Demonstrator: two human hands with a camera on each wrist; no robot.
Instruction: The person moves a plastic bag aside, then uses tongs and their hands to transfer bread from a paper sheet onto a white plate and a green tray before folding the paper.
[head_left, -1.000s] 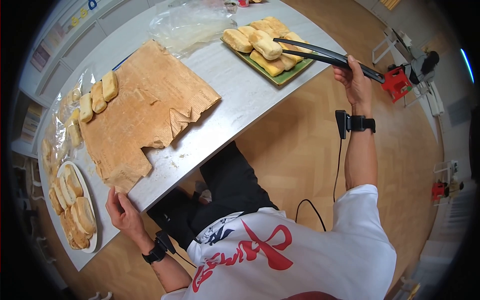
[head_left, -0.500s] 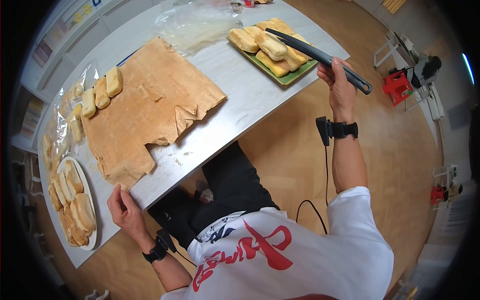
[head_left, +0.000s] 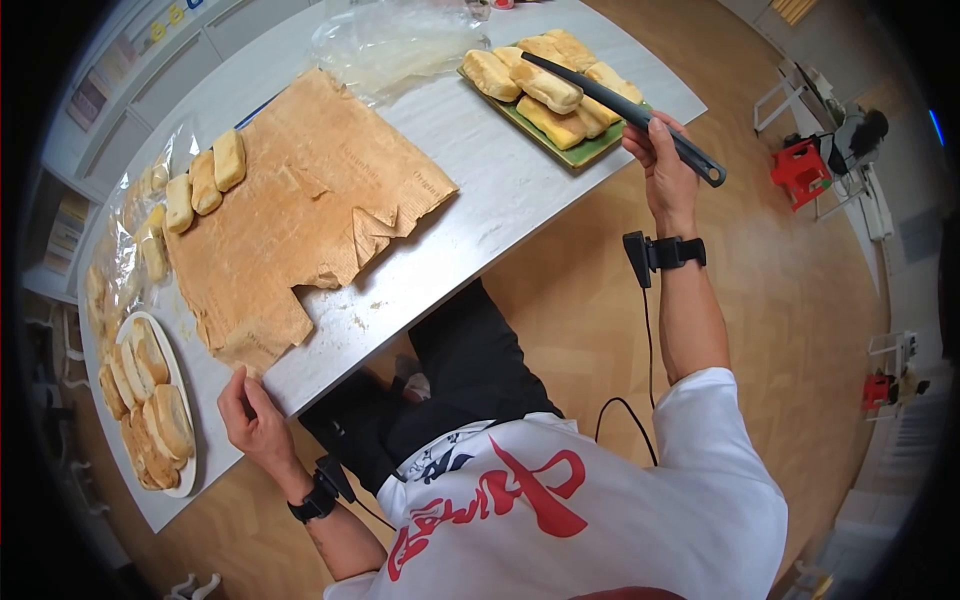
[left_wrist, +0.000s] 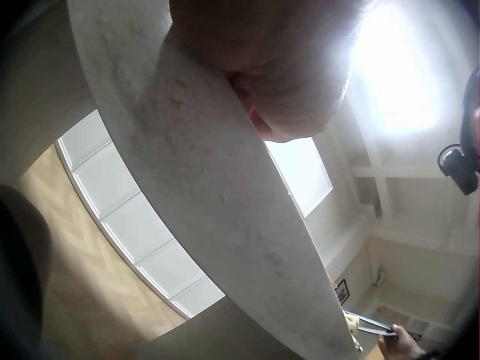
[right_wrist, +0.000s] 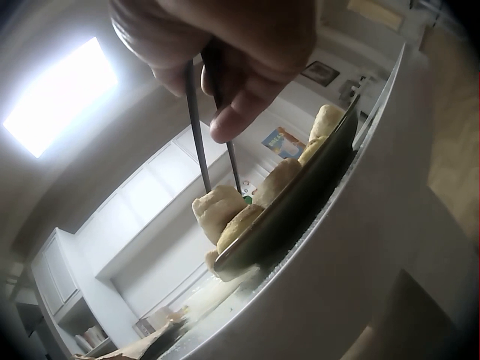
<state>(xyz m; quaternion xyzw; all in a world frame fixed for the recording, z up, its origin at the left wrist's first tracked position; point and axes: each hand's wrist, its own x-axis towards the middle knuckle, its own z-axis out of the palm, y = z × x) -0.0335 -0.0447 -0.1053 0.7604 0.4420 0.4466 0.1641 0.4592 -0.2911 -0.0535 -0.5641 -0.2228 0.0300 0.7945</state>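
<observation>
Black tongs (head_left: 630,108) are gripped in the right hand (head_left: 668,172), their arms reaching over a green square plate (head_left: 578,155) piled with pale bread rolls. One tong arm lies along the top roll (head_left: 548,88); in the right wrist view the tips are at a roll (right_wrist: 219,211), and whether they clamp it I cannot tell. At the table's near edge, the left hand (head_left: 258,425) has its fingers curled at the corner of a torn brown paper sheet (head_left: 300,200); the left wrist view shows it dark against the tabletop (left_wrist: 217,180).
An oval white plate (head_left: 188,440) of split rolls stands at the table's left end. Three rolls (head_left: 204,182) lie on the paper's left edge, beside bagged bread (head_left: 125,225). Clear plastic bags (head_left: 390,45) lie at the back. A red stool (head_left: 798,176) stands on the floor at right.
The right hand and tongs have moved left and slightly down, and the tongs have turned so their arms overlap in the head view. The left hand has stayed almost still.
</observation>
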